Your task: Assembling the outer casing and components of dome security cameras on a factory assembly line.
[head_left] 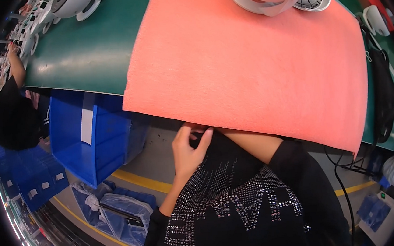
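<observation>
Judging as done: spreading pink mat [230,73] over green table [79,63], setting white appliance [284,6] on its far part. Judging as left: work on the appliance itself, seeing round housing lying open with inner parts bare. Seeing no hand on it; finding progress hard to fix beyond that.

Holding left hand [190,151] low, just below the mat's near edge, in front of black top [239,231]. Curling fingers loosely, parting thumb from them; not managing to tell about any grip on cloth or anything else. Running right forearm [250,141] in from four o'clock, losing right hand from sight around the mat edge; not managing to tell open from closed there.

Taking left hand as clock centre: finding mat from eleven round to three o'clock, near edge just beside fingertips. Finding appliance well apart from the hand, at one o'clock. Noting also blue bin [72,138] at nine o'clock below table height, second white appliance [72,5] at eleven on the table, black bag [382,92] toward three.
</observation>
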The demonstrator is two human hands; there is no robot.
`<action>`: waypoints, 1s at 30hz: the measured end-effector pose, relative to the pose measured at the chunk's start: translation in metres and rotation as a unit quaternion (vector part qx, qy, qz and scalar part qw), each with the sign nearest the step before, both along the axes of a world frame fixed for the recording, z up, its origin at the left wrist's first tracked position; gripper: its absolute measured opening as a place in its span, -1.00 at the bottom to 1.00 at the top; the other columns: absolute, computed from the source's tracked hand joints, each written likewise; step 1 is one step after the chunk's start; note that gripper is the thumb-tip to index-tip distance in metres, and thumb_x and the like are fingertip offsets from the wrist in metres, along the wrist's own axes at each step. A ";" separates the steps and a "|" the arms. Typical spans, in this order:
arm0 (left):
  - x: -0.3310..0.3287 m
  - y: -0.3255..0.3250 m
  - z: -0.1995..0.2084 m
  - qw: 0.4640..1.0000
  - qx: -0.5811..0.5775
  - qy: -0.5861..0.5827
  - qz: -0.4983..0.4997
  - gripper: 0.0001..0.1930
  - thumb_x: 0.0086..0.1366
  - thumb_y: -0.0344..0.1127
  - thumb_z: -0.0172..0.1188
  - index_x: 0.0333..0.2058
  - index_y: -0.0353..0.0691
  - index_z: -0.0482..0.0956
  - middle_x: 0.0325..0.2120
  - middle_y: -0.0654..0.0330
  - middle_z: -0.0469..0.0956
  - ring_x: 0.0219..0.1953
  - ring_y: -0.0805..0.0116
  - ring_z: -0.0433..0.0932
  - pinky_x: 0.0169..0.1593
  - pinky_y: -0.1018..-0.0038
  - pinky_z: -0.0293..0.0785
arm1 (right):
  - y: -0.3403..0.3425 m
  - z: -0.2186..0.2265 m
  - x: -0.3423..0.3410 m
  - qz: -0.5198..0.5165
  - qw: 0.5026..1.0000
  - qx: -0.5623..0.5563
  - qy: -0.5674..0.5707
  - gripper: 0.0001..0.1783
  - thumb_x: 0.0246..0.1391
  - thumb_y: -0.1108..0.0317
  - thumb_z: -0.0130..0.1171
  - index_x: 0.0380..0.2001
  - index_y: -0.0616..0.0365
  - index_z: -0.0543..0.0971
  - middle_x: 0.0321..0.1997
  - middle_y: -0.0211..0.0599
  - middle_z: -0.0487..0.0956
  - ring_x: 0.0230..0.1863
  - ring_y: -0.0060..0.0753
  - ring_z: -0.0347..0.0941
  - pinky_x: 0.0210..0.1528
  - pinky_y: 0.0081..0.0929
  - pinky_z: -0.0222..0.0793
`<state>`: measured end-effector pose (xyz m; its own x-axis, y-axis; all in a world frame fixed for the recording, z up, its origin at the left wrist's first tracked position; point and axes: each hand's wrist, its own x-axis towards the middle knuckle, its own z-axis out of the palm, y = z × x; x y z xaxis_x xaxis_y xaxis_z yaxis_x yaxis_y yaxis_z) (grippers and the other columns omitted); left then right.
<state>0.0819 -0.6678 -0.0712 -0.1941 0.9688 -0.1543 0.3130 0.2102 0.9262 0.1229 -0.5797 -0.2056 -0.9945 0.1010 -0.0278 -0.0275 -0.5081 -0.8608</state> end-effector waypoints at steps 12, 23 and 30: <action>0.004 0.003 -0.032 0.961 -0.056 -0.254 0.093 -0.73 0.18 -0.43 0.11 -0.14 -0.38 0.45 -0.43 0.32 0.52 -0.55 0.75 0.27 -0.51 0.74 0.16 | -0.001 0.011 -0.013 -0.048 0.994 0.077 -0.064 -0.69 0.08 0.21 -0.13 -0.31 0.22 0.47 -0.30 -0.20 0.52 -0.26 -0.29 0.44 -0.18 -0.35 0.33; -0.015 0.001 -0.029 0.941 -0.181 -0.285 0.029 -0.79 0.29 -0.21 -0.06 -0.39 -0.24 0.42 -0.70 0.43 0.27 -0.73 0.71 0.09 -0.65 0.69 -0.04 | -0.009 0.023 -0.014 -0.108 0.976 0.144 -0.120 -0.69 0.07 0.20 -0.13 -0.33 0.21 0.48 -0.31 -0.21 0.52 -0.27 -0.29 0.44 -0.18 -0.34 0.33; -0.011 0.009 -0.025 0.940 -0.172 -0.295 0.008 -0.71 0.29 -0.20 -0.07 -0.52 -0.27 0.39 -0.79 0.43 0.15 -0.76 0.67 0.03 -0.66 0.64 -0.11 | -0.021 0.037 -0.015 -0.157 0.957 0.191 -0.154 -0.69 0.07 0.20 -0.13 -0.34 0.21 0.48 -0.31 -0.21 0.53 -0.28 -0.30 0.44 -0.18 -0.33 0.32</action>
<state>0.0712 -0.6592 -0.0966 0.0088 0.8392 -0.5437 -0.2390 0.5298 0.8138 0.1076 -0.6010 -0.1691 -0.8644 0.4541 -0.2160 0.1579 -0.1628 -0.9739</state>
